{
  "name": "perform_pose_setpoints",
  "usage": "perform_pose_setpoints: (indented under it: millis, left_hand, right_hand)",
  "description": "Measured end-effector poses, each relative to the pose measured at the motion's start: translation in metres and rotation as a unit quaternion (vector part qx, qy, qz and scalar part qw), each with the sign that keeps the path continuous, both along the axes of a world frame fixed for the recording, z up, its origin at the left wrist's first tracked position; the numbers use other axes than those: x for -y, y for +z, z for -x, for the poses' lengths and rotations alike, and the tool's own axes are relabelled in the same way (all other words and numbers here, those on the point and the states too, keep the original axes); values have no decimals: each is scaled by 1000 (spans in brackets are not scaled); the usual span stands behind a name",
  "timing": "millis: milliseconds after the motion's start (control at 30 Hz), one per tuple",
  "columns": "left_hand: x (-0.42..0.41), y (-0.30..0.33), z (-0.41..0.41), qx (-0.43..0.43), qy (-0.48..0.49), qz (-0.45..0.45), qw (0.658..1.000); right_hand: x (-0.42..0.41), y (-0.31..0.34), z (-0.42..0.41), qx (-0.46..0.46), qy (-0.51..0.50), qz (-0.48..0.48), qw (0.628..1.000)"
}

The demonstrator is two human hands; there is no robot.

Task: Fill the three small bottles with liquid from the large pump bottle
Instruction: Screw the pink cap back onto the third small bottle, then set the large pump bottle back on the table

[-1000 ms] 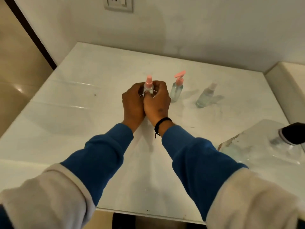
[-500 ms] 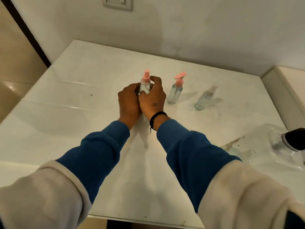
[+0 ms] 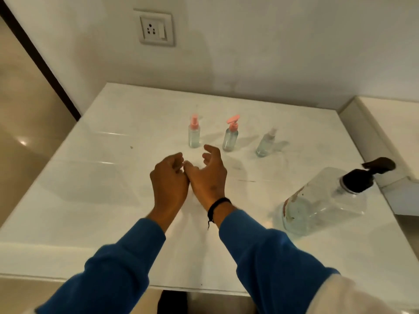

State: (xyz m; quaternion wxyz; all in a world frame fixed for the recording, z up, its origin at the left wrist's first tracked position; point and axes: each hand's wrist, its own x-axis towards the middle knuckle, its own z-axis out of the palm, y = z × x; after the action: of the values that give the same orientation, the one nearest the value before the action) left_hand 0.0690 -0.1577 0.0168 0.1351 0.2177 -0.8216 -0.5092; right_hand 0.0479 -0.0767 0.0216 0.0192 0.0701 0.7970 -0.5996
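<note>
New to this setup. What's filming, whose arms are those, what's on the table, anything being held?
There is no robot here. A person wears one wide-angle camera on the head, looking forward and down, so the blue sleeves coming in from the bottom are the wearer's own arms.

The left hand and the right hand, which has a black band at the wrist, hover close together above the white table. Both are empty, fingers loosely curled.

Beyond them three small clear bottles stand upright in a row: a pink spray-top bottle, a pink pump-top bottle and a clear-capped bottle. All three caps are on.

At the right stands the large pump bottle, clear with a black pump. A wall socket sits above.
</note>
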Motion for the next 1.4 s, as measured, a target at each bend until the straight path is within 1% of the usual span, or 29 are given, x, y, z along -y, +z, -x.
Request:
perform_pose_setpoints:
  millis: [100,167,300,467,633,767,967,1133,1267,1400]
  left_hand:
    - [-11,21,-27,-7,-19,0,1000]
    - [-19,34,-41,-11,-34,-17,999]
    - [-37,69,-65,-29,-80,-39,996]
    - [-65,115,-92,-59,-129,-18,990]
    - [-97,154,-119,-79,-174,-4,982]
    - [-123,170,-140,-81,-201,0,976]
    - [-153,169,-159,-58,-224,32,972]
    - [-167,145,-159,-21,-230,32,973]
    - [-174,119,-152,19,-230,21,973]
    - [-179,98,-139,45,-233,10,971]
  right_hand:
    - [-12,19,-26,6,9,11,1000]
    - [-22,32,-40,4,12,18,1000]
    - [-47,67,-67,-17,10,11,1000]
    - [-81,111,-98,-68,-4,-16,998]
    - [-124,146,-132,-99,-33,-4,995]
    - [-160,158,-155,-105,-71,7,992]
    - [-214,154,-181,-81,-117,13,990]
    - [-252,140,-181,-56,-142,8,988]
    - [-267,120,-173,-20,-146,7,989]
    - [-265,97,-163,3,-145,8,989]
